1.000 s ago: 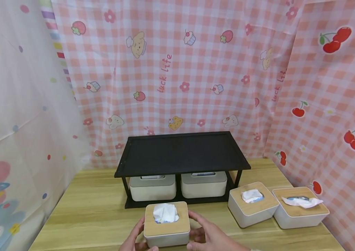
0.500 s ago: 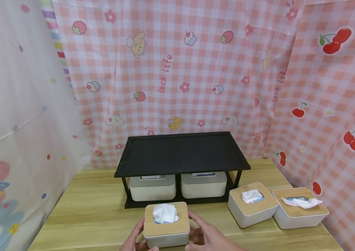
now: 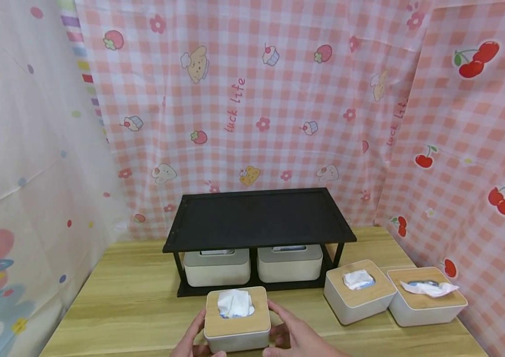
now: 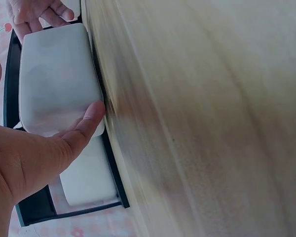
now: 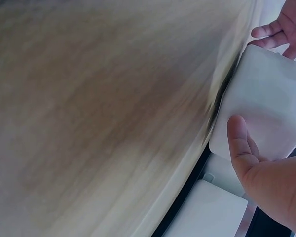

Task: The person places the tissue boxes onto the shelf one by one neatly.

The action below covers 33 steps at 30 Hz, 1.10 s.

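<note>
Two hands fill my feed, the left hand (image 3: 191,339) and right hand (image 3: 294,337) clasping opposite ends of the wood-lidded tissue box (image 3: 237,326), so neither is nearer. I see it toward the near edge of the bench (image 3: 136,307), its longer side seemingly running hand to hand, the black rack (image 3: 257,218) just beyond.

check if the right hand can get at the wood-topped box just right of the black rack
Likely yes: nothing stands between the right hand and that wood-topped box, though that hand must first leave the front box.
</note>
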Available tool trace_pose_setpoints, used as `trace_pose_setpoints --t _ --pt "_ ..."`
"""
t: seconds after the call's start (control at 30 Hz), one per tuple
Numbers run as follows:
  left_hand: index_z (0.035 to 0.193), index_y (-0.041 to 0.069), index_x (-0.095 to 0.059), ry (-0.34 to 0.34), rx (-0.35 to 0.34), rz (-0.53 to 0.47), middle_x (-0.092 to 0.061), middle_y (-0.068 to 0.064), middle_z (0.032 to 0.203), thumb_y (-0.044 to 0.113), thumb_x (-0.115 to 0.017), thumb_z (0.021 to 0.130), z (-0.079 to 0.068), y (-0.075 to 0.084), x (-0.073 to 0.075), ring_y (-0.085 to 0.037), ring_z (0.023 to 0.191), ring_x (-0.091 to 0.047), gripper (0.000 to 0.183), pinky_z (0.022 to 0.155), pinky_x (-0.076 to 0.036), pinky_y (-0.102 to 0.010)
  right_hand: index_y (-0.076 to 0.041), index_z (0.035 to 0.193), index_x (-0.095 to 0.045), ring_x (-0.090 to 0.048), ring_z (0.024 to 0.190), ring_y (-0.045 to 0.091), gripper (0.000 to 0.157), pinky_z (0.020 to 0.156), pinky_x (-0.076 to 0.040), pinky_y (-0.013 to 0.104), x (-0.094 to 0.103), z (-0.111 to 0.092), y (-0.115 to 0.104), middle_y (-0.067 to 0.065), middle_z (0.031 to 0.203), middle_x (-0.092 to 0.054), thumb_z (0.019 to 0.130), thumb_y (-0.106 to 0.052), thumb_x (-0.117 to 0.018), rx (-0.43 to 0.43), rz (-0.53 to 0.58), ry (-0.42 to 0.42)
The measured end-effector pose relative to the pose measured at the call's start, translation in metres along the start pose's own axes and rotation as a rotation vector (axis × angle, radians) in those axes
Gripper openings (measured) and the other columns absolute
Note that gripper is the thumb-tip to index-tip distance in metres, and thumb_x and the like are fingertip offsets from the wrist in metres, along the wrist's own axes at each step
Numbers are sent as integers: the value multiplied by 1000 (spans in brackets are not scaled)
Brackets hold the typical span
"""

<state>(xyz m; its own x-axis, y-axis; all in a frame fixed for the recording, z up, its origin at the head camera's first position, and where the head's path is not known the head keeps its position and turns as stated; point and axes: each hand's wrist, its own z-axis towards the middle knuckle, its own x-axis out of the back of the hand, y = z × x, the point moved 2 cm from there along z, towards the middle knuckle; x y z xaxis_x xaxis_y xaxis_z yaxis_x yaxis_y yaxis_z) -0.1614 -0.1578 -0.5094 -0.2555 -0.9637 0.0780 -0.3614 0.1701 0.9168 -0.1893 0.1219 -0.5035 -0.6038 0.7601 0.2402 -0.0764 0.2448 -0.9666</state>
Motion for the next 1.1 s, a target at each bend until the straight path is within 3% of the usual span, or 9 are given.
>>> trace_pose_setpoints --t 0.27,0.7,1.1 --pt "157 2 7 -6 -30 -11 5 -42 153 30 -83 81 -1 0 0 -30 107 -66 121 83 -60 -42 -10 158 -19 -63 112 22 88 87 -55 30 0 -1 -3 21 159 -31 90 -27 -74 -1 -2 2" --pt "156 1 7 3 -41 -3 4 -43 153 30 -83 81 -3 4 -1 -36 111 -65 121 84 -60 -43 -11 158 -20 -64 111 21 89 88 -56 34 1 -1 -6 21 154 -38 90 -28 -74 -9 -15 13" --pt "157 3 10 -24 -46 -73 9 -41 154 25 -81 83 -4 6 1 -41 117 -61 119 86 -59 -43 -13 158 -21 -63 112 24 90 86 -55 32 1 -2 -9 20 153 -40 89 -31 -75 -23 -43 30"
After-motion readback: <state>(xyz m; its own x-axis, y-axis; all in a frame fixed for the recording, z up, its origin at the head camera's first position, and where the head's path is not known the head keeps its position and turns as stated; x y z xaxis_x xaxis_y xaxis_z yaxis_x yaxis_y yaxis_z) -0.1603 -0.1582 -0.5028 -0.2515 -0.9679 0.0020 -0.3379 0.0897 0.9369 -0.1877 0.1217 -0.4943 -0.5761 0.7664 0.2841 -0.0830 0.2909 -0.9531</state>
